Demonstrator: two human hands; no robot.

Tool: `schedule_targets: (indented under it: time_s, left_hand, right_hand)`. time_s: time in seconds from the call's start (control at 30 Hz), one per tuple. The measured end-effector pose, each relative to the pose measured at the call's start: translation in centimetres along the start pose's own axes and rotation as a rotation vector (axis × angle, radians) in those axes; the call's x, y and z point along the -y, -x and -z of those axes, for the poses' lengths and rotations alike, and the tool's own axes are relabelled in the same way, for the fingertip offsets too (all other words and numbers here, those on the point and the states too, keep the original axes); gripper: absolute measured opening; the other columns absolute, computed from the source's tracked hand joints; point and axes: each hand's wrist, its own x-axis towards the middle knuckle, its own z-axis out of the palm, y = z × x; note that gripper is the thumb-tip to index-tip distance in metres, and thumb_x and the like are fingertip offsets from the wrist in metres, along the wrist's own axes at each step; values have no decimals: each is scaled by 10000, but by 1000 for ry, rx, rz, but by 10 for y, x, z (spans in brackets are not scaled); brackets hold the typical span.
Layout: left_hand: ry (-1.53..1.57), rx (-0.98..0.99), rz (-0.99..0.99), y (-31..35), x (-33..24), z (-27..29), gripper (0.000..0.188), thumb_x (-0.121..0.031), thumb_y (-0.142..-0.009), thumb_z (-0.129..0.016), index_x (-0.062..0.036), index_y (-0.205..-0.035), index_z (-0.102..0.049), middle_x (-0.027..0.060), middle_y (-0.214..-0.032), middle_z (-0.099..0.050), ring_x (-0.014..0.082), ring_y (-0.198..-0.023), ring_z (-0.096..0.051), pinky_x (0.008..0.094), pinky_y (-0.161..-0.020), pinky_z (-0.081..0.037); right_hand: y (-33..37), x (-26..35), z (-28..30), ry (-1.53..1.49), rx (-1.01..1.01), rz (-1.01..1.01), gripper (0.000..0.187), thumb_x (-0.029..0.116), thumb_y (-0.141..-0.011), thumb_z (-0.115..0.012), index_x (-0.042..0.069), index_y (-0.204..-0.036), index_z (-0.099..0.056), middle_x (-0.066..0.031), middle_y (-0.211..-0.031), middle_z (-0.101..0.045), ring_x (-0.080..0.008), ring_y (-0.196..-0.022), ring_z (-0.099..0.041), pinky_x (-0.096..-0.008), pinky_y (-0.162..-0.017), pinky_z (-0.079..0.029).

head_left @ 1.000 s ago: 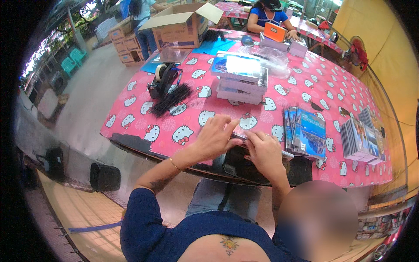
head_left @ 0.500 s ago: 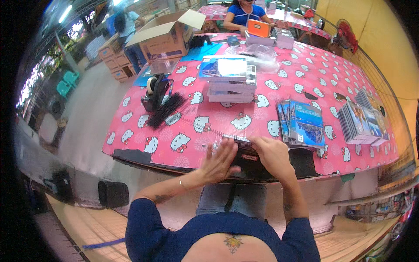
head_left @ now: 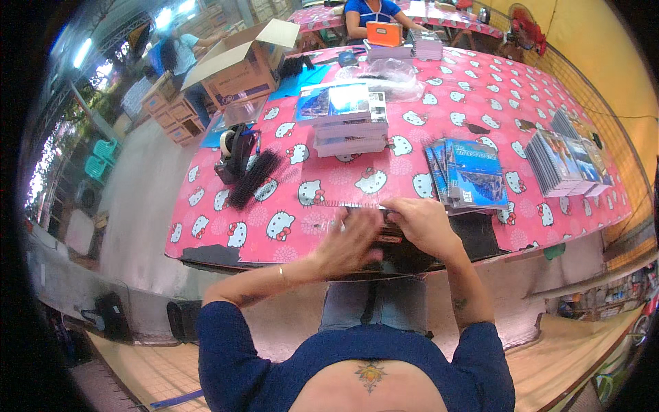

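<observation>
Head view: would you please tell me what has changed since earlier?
The left hand has drawn back toward the table edge, blurred; the left end of the spiral coil has shifted rightward, toward the right hand, which stays by the coil's right end. The blue booklets and tape dispenser stayed put.

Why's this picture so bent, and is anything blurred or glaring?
Head view: pink table bows, a fisheye effect; head view: left hand is blurred, right hand crisper; head view: glare whitens part of the book atop the central stack.
</observation>
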Motion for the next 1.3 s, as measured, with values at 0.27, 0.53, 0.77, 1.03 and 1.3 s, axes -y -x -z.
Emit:
schedule_targets:
  time_s: [0.27,0.53,0.77,1.03,1.3]
  left_hand:
    - [151,-20,49,-26,5,2,886,-588,-935,-486,62,-1500,-274,263,-1608,-185,412,-1510,-123,638,-1166,-73]
    - [80,78,-81,-32,-5,18,822,-578,-952,-462,18,-1499,-317,238,-1575,-289,357,-1484,-240,602,-1164,-104]
    - [-34,40,82,-59,0,28,806,-591,-940,-457,-18,-1497,-357,185,-1568,-340,284,-1500,-235,584,-1187,-47]
    - [-124,49,148,-74,14,33,849,-593,-946,-433,23,-1514,-292,236,-1588,-263,334,-1526,-125,580,-1195,-15]
    - [245,441,-104,-61,-14,47,817,-564,-955,-442,10,-1516,-297,230,-1597,-250,358,-1514,-156,567,-1200,-82]
  right_hand:
    - [1,9,9,66,221,-199,499,257,-882,-674,134,-1332,-495,-164,-974,-698,-365,-879,-674,-482,-738,-506]
    - [63,-27,6,-947,-244,-372,665,100,-810,-807,80,-1393,-489,-122,-1132,-669,-210,-1061,-641,-351,-941,-496]
    - [67,-38,-40,-914,-347,-406,477,-1,-871,-730,33,-1300,-523,-73,-1092,-622,-148,-976,-655,-271,-827,-558]
    - [56,-23,-38,-1181,-299,-418,449,10,-891,-711,59,-1251,-449,-80,-1070,-648,-144,-1003,-649,-269,-851,-526]
    - [69,-33,-31,-944,-104,-384,271,129,-957,-645,0,-1196,-639,-23,-974,-688,-89,-895,-583,-287,-808,-490]
